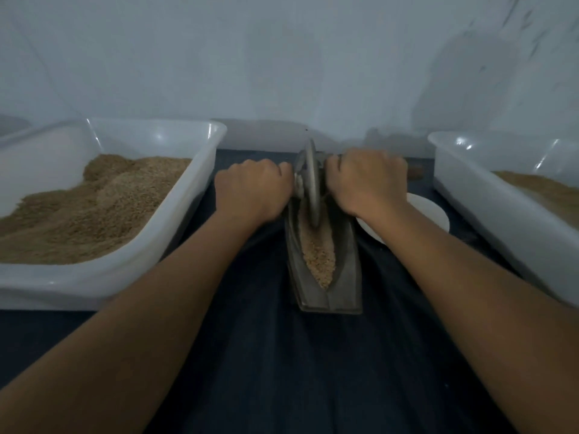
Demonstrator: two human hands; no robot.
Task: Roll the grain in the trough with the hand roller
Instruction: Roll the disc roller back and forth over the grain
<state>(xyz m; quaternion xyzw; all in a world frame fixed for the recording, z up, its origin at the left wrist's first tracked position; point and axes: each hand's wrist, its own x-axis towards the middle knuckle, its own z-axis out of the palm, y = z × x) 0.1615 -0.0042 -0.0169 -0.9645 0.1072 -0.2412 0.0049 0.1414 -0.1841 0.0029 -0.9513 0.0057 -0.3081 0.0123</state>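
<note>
A dark metal boat-shaped trough [344, 277] lies on the dark cloth in the middle, holding a strip of tan grain [318, 255]. The hand roller's metal disc [310, 186] stands upright in the far half of the trough, its edge in the grain. My left hand [253, 192] is closed on the roller's left handle, which the fist hides. My right hand [368, 183] is closed on the right handle; the handle's brown wooden end [415, 173] sticks out past the fist.
A large white plastic tub [200, 170] heaped with grain sits at the left. Another white tub [501, 211] with grain stands at the right. A white plate [429, 214] lies between the trough and the right tub. A pale wall rises behind.
</note>
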